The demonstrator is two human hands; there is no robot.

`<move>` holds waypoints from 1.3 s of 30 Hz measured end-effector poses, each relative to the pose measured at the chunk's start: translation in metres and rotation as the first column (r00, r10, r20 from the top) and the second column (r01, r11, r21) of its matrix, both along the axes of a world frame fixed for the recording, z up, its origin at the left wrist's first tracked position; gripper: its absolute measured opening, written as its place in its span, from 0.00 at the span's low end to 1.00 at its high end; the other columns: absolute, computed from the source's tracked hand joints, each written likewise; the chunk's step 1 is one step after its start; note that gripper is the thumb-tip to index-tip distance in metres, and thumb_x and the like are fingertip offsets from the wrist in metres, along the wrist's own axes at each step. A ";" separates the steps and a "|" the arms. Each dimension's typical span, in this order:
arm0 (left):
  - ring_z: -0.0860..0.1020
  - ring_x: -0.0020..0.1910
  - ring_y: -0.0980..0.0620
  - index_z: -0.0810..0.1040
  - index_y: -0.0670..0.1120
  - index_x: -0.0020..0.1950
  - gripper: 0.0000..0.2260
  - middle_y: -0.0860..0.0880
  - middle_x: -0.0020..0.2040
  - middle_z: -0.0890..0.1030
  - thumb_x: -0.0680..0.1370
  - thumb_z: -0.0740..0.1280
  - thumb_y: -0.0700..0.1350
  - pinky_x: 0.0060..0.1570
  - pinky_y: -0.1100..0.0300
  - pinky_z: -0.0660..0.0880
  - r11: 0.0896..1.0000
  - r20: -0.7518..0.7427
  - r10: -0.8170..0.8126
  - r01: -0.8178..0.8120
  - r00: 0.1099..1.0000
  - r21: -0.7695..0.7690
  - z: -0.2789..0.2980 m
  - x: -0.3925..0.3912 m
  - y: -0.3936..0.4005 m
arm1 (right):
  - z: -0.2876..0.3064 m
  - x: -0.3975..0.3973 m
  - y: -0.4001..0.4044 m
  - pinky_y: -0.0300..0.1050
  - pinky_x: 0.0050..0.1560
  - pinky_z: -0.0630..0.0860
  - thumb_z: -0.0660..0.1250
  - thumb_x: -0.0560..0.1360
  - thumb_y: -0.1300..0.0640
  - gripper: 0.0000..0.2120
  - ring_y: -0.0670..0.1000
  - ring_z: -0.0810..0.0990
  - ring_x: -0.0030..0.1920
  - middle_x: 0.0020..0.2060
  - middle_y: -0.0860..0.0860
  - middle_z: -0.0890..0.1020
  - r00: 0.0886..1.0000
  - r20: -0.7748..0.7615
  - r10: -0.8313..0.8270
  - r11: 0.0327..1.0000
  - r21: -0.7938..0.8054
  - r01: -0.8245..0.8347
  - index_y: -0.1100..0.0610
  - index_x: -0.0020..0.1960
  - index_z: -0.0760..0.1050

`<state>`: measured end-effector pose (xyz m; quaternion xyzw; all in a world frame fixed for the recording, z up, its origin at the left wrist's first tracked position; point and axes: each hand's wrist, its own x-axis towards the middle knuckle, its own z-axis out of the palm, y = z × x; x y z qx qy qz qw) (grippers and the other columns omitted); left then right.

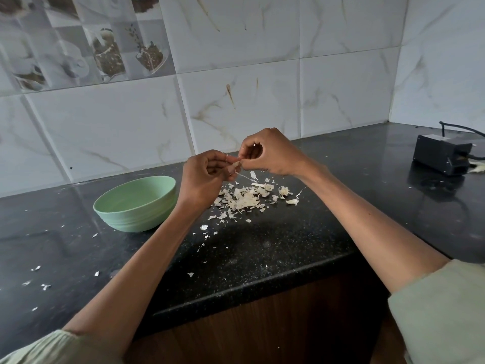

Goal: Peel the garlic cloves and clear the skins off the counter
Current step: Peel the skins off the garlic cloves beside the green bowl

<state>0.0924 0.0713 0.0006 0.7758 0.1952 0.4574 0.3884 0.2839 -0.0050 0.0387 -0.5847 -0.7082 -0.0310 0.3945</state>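
One clove was held in the air above the counter, pinched between the fingertips of both hands, just above the far edge of the skins. The left hand curled its fingers round the clove from the left; the right hand pinched at it from the right, a thin strand of skin hanging beneath. The skins lay heaped on the counter directly under the hands, with loose flakes scattered toward the near edge and off to the left. A green bowl stood just left of the skins, beside the left wrist. Well to the right of the skins sat a black box with a cord.
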 end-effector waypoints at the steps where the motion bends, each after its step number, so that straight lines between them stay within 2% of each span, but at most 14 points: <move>1: 0.88 0.44 0.48 0.84 0.41 0.57 0.08 0.46 0.45 0.89 0.78 0.76 0.37 0.47 0.60 0.84 1.000 0.002 -0.002 0.002 1.000 0.006 0.001 0.000 0.000 | 0.000 0.000 0.000 0.32 0.39 0.74 0.79 0.72 0.57 0.03 0.39 0.80 0.34 0.35 0.44 0.85 1.000 -0.008 -0.008 1.000 -0.015 0.008 0.56 0.43 0.86; 5: 0.88 0.44 0.50 0.80 0.42 0.61 0.11 0.48 0.45 0.89 0.80 0.75 0.40 0.46 0.62 0.83 0.999 0.001 0.001 -0.001 1.000 0.043 0.002 0.002 -0.001 | 0.000 0.001 -0.001 0.31 0.39 0.72 0.78 0.74 0.54 0.04 0.38 0.79 0.34 0.36 0.44 0.85 0.999 -0.004 -0.034 0.998 -0.056 0.034 0.54 0.44 0.86; 10: 0.87 0.45 0.49 0.82 0.41 0.61 0.10 0.47 0.45 0.88 0.80 0.75 0.39 0.44 0.62 0.82 0.999 0.018 0.010 -0.011 1.000 0.040 0.001 0.000 0.002 | 0.004 0.002 -0.004 0.39 0.44 0.78 0.76 0.76 0.55 0.03 0.40 0.81 0.37 0.37 0.43 0.86 0.999 -0.046 -0.017 0.998 -0.069 0.014 0.54 0.45 0.86; 14: 0.86 0.42 0.53 0.83 0.43 0.59 0.12 0.48 0.43 0.87 0.77 0.79 0.40 0.44 0.63 0.82 0.996 0.008 0.058 -0.058 0.998 0.068 0.001 0.001 0.001 | 0.003 0.003 -0.005 0.46 0.46 0.80 0.73 0.77 0.55 0.04 0.47 0.84 0.37 0.36 0.47 0.86 0.999 -0.016 -0.033 0.991 -0.130 0.031 0.54 0.45 0.85; 19: 0.85 0.43 0.53 0.84 0.45 0.57 0.12 0.49 0.44 0.87 0.75 0.80 0.42 0.45 0.61 0.83 0.992 0.004 0.083 -0.083 0.997 0.092 0.001 0.000 0.001 | 0.003 0.004 -0.004 0.41 0.42 0.75 0.71 0.77 0.57 0.07 0.38 0.77 0.32 0.30 0.42 0.82 0.998 0.005 -0.058 0.987 -0.150 0.059 0.53 0.41 0.83; 23: 0.85 0.46 0.52 0.85 0.46 0.55 0.12 0.50 0.46 0.87 0.74 0.81 0.42 0.48 0.58 0.84 0.987 -0.031 0.090 -0.085 0.995 0.138 -0.001 -0.001 0.000 | 0.003 0.008 -0.004 0.45 0.43 0.76 0.71 0.77 0.56 0.08 0.39 0.76 0.32 0.33 0.44 0.83 0.998 0.010 -0.067 0.985 -0.156 0.068 0.51 0.39 0.82; 27: 0.84 0.45 0.54 0.85 0.46 0.54 0.11 0.51 0.45 0.86 0.73 0.82 0.43 0.49 0.57 0.84 0.985 -0.027 0.107 -0.102 0.994 0.136 -0.001 -0.001 0.000 | 0.001 0.010 -0.005 0.39 0.38 0.70 0.76 0.77 0.51 0.11 0.37 0.73 0.31 0.31 0.43 0.79 0.999 0.035 -0.030 0.974 -0.223 0.037 0.54 0.39 0.80; 29: 0.84 0.44 0.55 0.85 0.46 0.53 0.11 0.51 0.45 0.86 0.73 0.82 0.43 0.49 0.56 0.84 0.986 -0.021 0.112 -0.109 0.993 0.129 0.000 -0.002 0.000 | 0.002 0.010 -0.005 0.40 0.40 0.73 0.77 0.76 0.51 0.10 0.39 0.76 0.32 0.33 0.44 0.81 1.000 -0.015 -0.010 0.978 -0.210 0.007 0.56 0.42 0.81; 32: 0.85 0.44 0.54 0.85 0.46 0.53 0.12 0.51 0.44 0.87 0.72 0.82 0.42 0.49 0.54 0.84 0.987 -0.014 0.119 -0.117 0.993 0.112 0.000 -0.001 -0.001 | 0.004 0.009 -0.004 0.49 0.44 0.81 0.76 0.77 0.52 0.10 0.52 0.84 0.39 0.42 0.53 0.86 0.986 -0.164 0.039 0.973 -0.216 -0.075 0.59 0.50 0.84; 35: 0.86 0.44 0.53 0.84 0.46 0.55 0.15 0.49 0.44 0.87 0.72 0.83 0.42 0.49 0.53 0.85 0.987 -0.002 0.121 -0.120 0.993 0.103 0.001 0.000 -0.002 | 0.001 0.008 -0.002 0.46 0.46 0.83 0.77 0.78 0.53 0.10 0.48 0.85 0.41 0.46 0.55 0.87 0.968 -0.240 0.078 0.967 -0.219 -0.132 0.59 0.54 0.85; 39: 0.86 0.43 0.52 0.83 0.45 0.53 0.15 0.48 0.43 0.87 0.71 0.83 0.42 0.45 0.60 0.84 0.987 0.020 0.126 -0.127 0.992 0.099 0.002 -0.001 -0.004 | -0.002 0.006 0.001 0.41 0.45 0.81 0.80 0.75 0.53 0.11 0.46 0.84 0.41 0.45 0.56 0.87 0.948 -0.305 0.090 0.972 -0.182 -0.151 0.59 0.52 0.86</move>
